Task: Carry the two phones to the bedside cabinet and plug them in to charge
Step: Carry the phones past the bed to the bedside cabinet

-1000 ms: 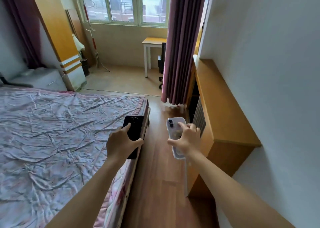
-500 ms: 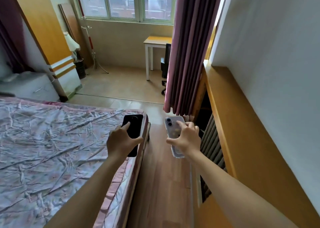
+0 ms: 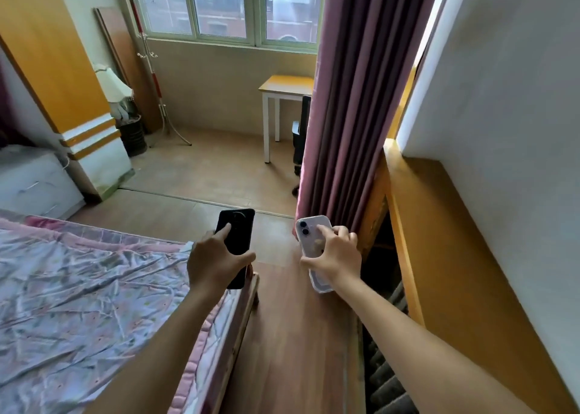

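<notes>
Your only view comes from your head, looking forward and down along both arms, close over the bed's point(image 3: 78, 288) foot corner, facing the window point(image 3: 226, 5) across the room.

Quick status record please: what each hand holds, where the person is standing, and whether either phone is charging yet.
left hand: holds black phone, back facing camera
right hand: holds pale phone in clear case, back facing camera
position: aisle between bed and wooden unit, facing window
white cabinet: far left, beyond the bed
charging: not yet; no cable attached to either phone
</notes>
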Tool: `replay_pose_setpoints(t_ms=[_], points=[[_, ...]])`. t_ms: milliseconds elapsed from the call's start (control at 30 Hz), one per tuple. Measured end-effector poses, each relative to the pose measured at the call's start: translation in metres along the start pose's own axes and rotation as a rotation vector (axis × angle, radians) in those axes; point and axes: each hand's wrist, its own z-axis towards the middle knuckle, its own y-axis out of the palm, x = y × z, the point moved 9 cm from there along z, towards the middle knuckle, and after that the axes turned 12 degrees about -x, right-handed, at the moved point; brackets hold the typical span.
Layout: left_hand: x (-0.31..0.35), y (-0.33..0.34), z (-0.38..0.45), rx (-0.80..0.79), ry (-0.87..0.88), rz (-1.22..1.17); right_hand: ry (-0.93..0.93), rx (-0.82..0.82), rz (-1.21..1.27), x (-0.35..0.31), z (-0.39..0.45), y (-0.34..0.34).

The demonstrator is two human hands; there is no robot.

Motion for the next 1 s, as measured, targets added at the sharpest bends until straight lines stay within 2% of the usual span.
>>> replay_pose_setpoints(t_ms=[300,633,833,1000], points=[[0.020,0.020,0.163,0.023,-0.086,-0.018,-0.068,-0.084,-0.009,-0.016,0.192,-0.008],[0.030,0.030,0.379,0.051,-0.132,-0.064,-0.096,-0.127,-0.041,-0.057,0.402,-0.008],[0.022,0.007,0.501,0.130,-0.187,-0.078,-0.197,-0.126,-0.041,-0.104,0.529,-0.012],[-0.013,-0.010,0.583,0.195,-0.286,-0.085,-0.314,-0.194,-0.028,-0.162,0.642,0.019]])
